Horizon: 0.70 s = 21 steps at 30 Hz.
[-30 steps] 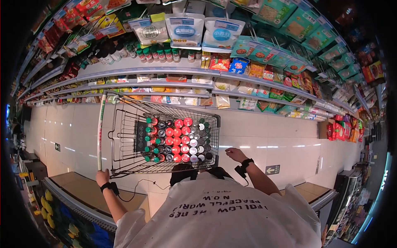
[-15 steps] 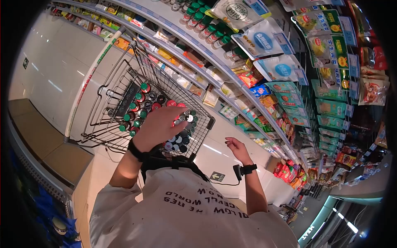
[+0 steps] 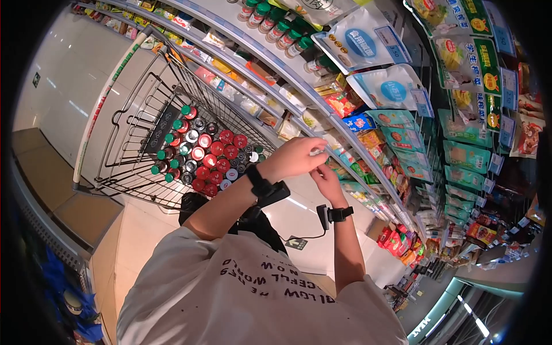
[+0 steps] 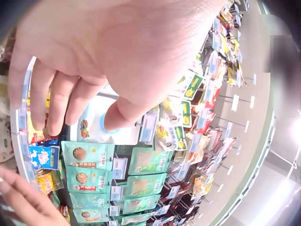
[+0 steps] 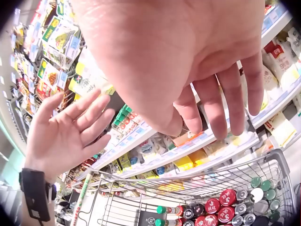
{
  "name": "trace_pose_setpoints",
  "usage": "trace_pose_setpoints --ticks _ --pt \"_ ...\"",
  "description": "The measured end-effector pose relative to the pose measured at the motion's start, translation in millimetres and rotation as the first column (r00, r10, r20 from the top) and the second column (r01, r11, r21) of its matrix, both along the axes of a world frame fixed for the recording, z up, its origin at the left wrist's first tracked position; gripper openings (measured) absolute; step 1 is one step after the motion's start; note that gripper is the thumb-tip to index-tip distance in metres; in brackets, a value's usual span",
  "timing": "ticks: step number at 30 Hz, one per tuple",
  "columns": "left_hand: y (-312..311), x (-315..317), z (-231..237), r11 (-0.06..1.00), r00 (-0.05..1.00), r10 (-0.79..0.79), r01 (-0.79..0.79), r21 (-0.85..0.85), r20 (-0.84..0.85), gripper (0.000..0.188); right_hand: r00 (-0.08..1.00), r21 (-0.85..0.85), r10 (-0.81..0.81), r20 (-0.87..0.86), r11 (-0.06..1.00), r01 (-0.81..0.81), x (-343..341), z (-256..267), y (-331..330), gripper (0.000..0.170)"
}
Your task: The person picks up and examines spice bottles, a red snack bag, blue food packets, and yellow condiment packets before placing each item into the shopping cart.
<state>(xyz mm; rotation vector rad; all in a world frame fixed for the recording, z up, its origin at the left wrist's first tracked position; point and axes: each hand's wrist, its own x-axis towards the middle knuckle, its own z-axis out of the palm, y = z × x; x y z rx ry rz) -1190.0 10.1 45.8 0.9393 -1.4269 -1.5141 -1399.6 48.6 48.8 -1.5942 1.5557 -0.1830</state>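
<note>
Metal cart (image 3: 163,129) at our ten o'clock could roll if bumped, since our left hand (image 3: 292,156) and right hand (image 3: 328,183) lie loose, empty.

Near ten o'clock, a dark metal wire shopping cart (image 3: 163,130) with a long pale handle bar (image 3: 107,96) printed in red and green. Packed inside, small round-lidded jars (image 3: 217,148) topped in red, green, black and white. Near centre, a bare left hand (image 3: 292,158) with a black wrist strap (image 3: 257,181), partly over the fingertips of a bare right hand (image 3: 328,185) from five o'clock; contact unclear. At twelve, green-capped clear spice jars (image 3: 279,30) on a grey shelf (image 3: 253,46). Toward two, hanging white plastic pouches (image 3: 388,91) with blue ovals. Toward three, teal plastic packets (image 3: 399,140). At six, a white short-sleeved shirt (image 3: 230,310) with dark lettering.
</note>
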Motion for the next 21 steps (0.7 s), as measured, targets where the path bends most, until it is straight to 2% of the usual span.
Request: trace_pose_setpoints --ticks 1,2,4,5,6,7,8,10,11,12,14,15,16,18,19,21 --pt "-12 -17 -8 1.0 1.0 0.009 -0.009 0.003 0.015 0.042 0.999 -0.07 0.035 0.013 0.997 -0.034 -15 -15 -15 0.024" --pt "-25 -33 -18 1.0 0.999 0.014 -0.015 0.026 0.052 0.043 0.999 -0.066 0.046 0.029 0.997 -0.044 -28 -31 -31 0.024" --pt "-46 -60 -46 0.998 0.993 0.044 -0.049 0.045 0.112 0.044 0.974 -0.175 -0.139 0.179 0.97 0.171 -40 -46 -65 0.022" --pt "-57 -73 -59 0.992 0.976 0.099 -0.111 0.054 0.193 0.045 0.975 -0.173 -0.107 0.195 0.975 0.142 -47 -49 -78 0.022" --pt "-71 -81 -66 0.98 0.946 0.169 -0.191 0.056 0.275 0.045 0.937 -0.218 -0.183 0.297 0.943 0.253 -42 -47 -96 0.023" --pt "-82 -85 -65 0.98 0.903 0.171 -0.198 0.028 0.393 0.047 0.875 -0.244 -0.262 0.408 0.892 0.381 -40 -46 -113 0.024" --pt "-94 -93 -73 0.977 0.889 0.188 -0.213 0.013 0.418 0.047 0.866 -0.241 -0.245 0.435 0.895 0.375 -43 -48 -129 0.024" --pt "-118 -111 -95 0.903 0.805 0.428 -0.367 -0.222 0.411 0.05 0.944 -0.509 -0.108 0.313 0.82 0.262 -46 -57 -157 0.026" --pt "-129 -118 -100 0.887 0.794 0.462 -0.405 -0.224 0.396 0.048 0.972 -0.616 -0.043 0.231 0.767 0.18 -46 -61 -169 0.032" --pt "-139 -120 -101 0.885 0.788 0.466 -0.405 -0.231 0.404 0.048 0.969 -0.616 -0.039 0.242 0.766 0.185 -42 -59 -178 0.032" --pt "-152 -128 -104 0.753 0.688 0.651 -0.533 -0.385 0.321 0.042 0.984 -0.741 0.022 0.175 0.661 0.118 -34 -51 -188 0.04" --pt "-154 -128 -103 0.707 0.639 0.703 -0.578 -0.408 0.312 0.037 0.995 -0.738 0.026 0.098 0.673 0.055 -37 -53 -194 0.047" --pt "-157 -129 -105 0.707 0.637 0.704 -0.59 -0.39 0.312 0.037 0.996 -0.729 0.034 0.083 0.683 0.038 -42 -56 -202 0.047" --pt "-158 -130 -105 0.618 0.575 0.778 -0.632 -0.467 0.252 0.035 0.999 -0.713 0.027 -0.037 0.7 -0.045 -49 -64 -212 0.045" --pt "-158 -132 -102 0.623 0.562 0.779 -0.645 -0.443 0.278 0.037 0.995 -0.737 0.061 -0.076 0.668 -0.098 -52 -65 -217 0.044" --pt "-159 -136 -97 0.602 0.538 0.797 -0.674 -0.428 0.274 0.035 0.994 -0.697 0.077 -0.074 0.709 -0.107 -56 -67 -222 0.044"
